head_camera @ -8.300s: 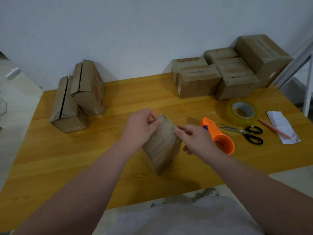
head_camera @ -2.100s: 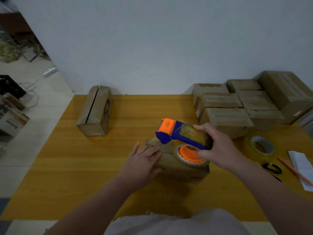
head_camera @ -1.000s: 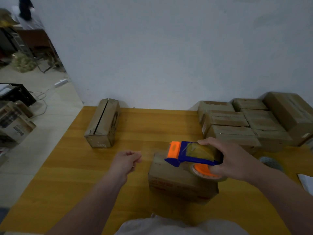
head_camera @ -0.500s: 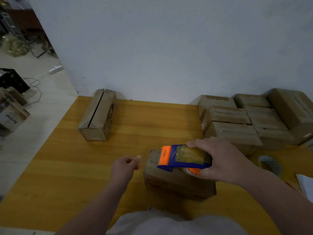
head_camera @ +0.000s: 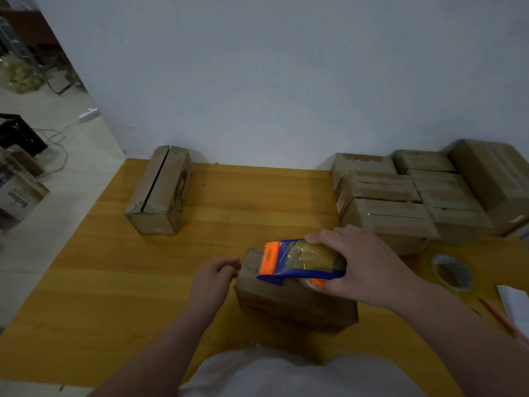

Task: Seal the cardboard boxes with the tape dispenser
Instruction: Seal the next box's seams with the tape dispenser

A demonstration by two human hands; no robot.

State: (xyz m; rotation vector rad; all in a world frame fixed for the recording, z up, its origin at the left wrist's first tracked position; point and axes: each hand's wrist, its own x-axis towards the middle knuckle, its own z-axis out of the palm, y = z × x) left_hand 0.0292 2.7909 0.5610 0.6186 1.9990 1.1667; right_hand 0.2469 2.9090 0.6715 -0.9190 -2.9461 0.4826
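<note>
As right grip [head_camera: 369,269] clasps tape dispenser [head_camera: 299,260] | it juts left over box [head_camera: 286,306]

The yellow wooden table [head_camera: 257,202] carries cardboard boxes [head_camera: 160,190], a tape roll [head_camera: 458,265] and paper [head_camera: 515,302].

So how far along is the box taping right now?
Done, apparently: the stacked boxes at back right lie closed, though tape is hard to see. In hand: the right hand holds the tape dispenser on the front box, left hand beside its end. Left: the lone box at back left shows an open seam.
</note>
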